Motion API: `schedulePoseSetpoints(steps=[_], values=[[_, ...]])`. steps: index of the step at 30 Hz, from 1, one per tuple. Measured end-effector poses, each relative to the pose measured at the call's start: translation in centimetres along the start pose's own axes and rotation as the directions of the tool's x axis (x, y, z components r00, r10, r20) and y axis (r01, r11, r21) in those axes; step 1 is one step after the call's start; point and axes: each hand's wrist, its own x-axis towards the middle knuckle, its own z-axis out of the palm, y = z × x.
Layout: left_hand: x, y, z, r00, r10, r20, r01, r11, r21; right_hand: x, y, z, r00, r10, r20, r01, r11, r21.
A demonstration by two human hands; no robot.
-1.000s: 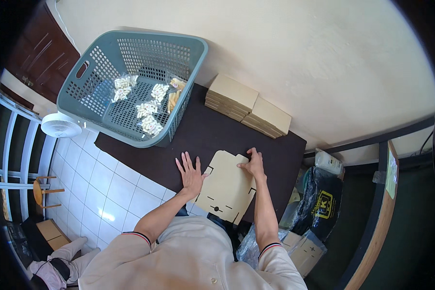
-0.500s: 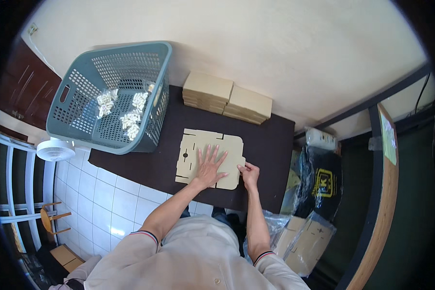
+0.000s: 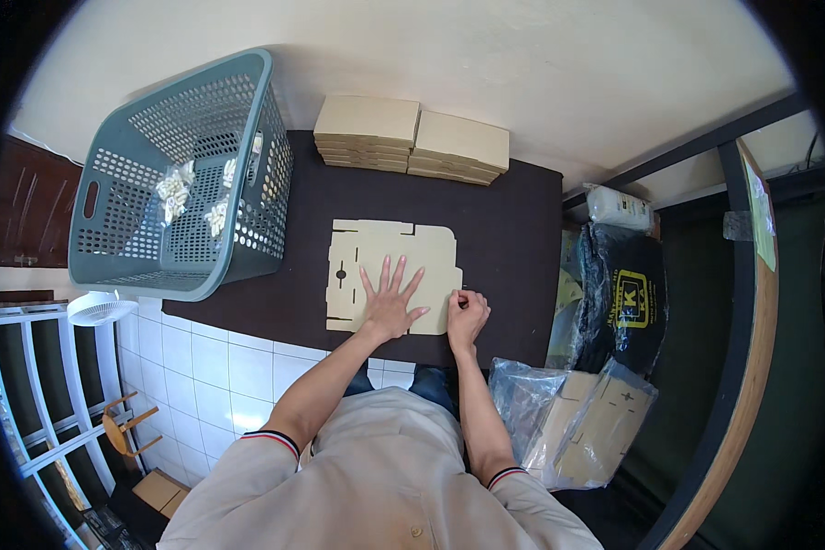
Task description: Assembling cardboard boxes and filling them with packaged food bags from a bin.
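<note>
A flat die-cut cardboard box blank [image 3: 435, 257] lies on the dark brown tabletop [image 3: 513, 238], with slots, a round hole near its left edge and a tab on its right. My left hand [image 3: 390, 307] rests palm down on its lower middle, fingers spread wide. At the blank's right edge, just below the tab, my right hand [image 3: 468, 317] is closed, thumb and curled fingers pinching the edge. The fingertips of that hand are partly hidden.
Two stacks of folded cardboard [image 3: 367, 119] stand against the wall. A grey-green perforated basket [image 3: 261, 183] holding bags of small pale pieces sits at the left. Plastic-wrapped cardboard [image 3: 605, 422] and a black wrapped bundle [image 3: 628, 293] are beyond the table's right side.
The view has shifted and turned slightly. My left hand stays spread on the cardboard. My right hand has curled in more tightly at its right edge, slightly lower against the tab.
</note>
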Motion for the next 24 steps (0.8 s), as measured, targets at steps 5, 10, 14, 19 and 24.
schedulePoseSetpoints(steps=[5,10,14,19,24], values=[[0.2,-0.1,-0.2,1.0,-0.008,0.026,0.008,1.0,-0.014,0.0,0.1,0.2,1.0,0.018,0.024,-0.019,0.999,0.049],[0.1,-0.3,0.0,1.0,-0.006,0.021,0.007,1.0,-0.027,-0.1,-0.3,0.1,0.999,-0.031,-0.033,0.033,0.998,0.059],[0.1,-0.2,-0.3,0.999,-0.005,0.042,0.007,0.999,-0.047,0.4,-0.1,0.6,0.998,-0.054,-0.037,0.054,0.998,-0.008],[0.2,-0.4,-0.6,0.998,-0.01,0.057,0.014,0.998,-0.068,3.1,-1.0,1.5,0.997,-0.071,-0.013,0.071,0.997,0.003],[0.3,-0.2,-0.8,0.997,-0.006,0.071,0.01,0.998,-0.058,6.4,-1.7,2.5,1.0,-0.028,0.006,0.028,1.0,-0.009]])
